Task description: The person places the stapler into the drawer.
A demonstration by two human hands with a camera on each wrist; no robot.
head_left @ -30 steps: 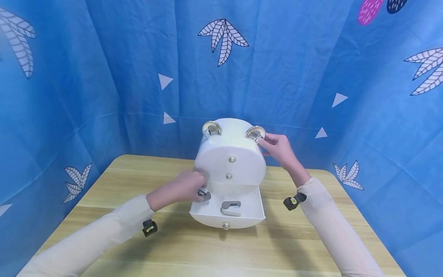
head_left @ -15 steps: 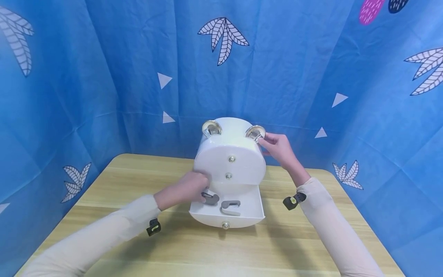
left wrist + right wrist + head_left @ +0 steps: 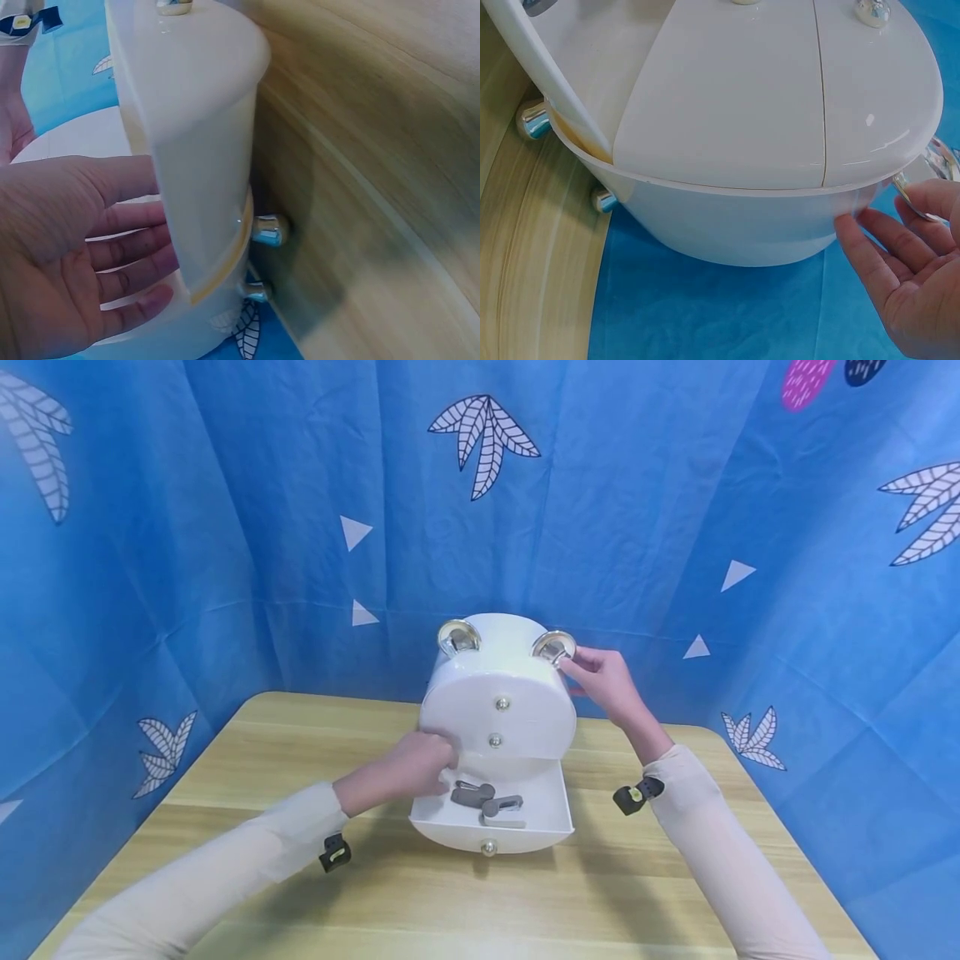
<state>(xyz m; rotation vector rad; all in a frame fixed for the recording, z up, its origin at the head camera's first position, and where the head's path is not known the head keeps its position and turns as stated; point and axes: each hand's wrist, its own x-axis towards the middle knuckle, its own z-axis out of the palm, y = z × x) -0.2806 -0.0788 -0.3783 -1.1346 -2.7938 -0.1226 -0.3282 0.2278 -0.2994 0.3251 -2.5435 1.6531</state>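
A white rounded storage box [image 3: 465, 710] with gold-rimmed ears has its bottom drawer [image 3: 555, 802] pulled out. Two small grey items that look like mini staplers lie close together in it, a left stapler [image 3: 471, 794] and a right stapler [image 3: 502, 807]. My left hand [image 3: 408, 767] is over the drawer's left side; its fingers, long and loose in the left wrist view, pass behind the drawer wall [image 3: 202, 172], with some tips hidden. My right hand [image 3: 603, 681] holds the box's right ear [image 3: 555, 646] between thumb and fingers, other fingertips touching the box side [image 3: 735, 225].
The box stands on a wooden table [image 3: 495, 910] near its back edge. A blue patterned curtain [image 3: 637, 527] hangs behind and on both sides. The left ear [image 3: 459, 637] sticks up from the box top. Round metal knobs, such as the drawer knob [image 3: 489, 847], jut out in front.
The left stapler has left my left hand and now lies in the drawer, farther right, against the other one. My left hand has shifted slightly right. My right hand has stayed put.
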